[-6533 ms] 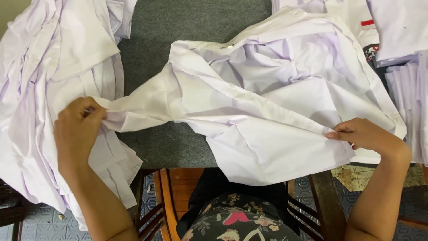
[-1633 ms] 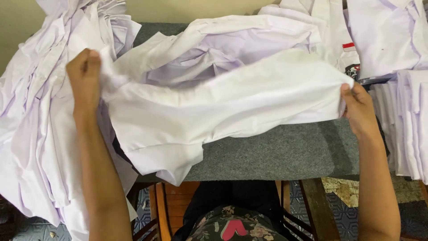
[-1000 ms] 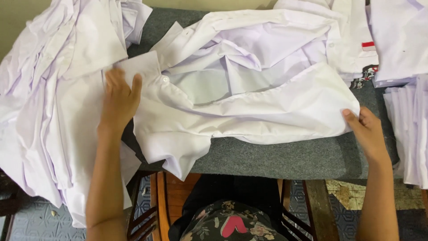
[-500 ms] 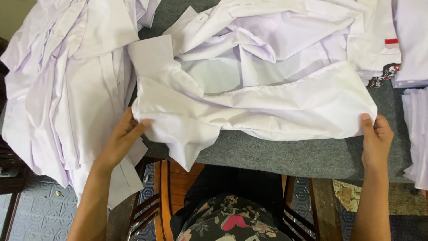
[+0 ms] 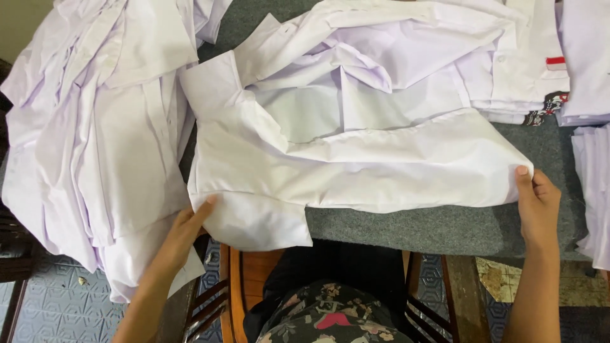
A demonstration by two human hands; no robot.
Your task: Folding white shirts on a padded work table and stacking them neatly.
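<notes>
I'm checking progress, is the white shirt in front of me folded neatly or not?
Not neatly: the white shirt lies rumpled and partly doubled over on the grey table.
</notes>
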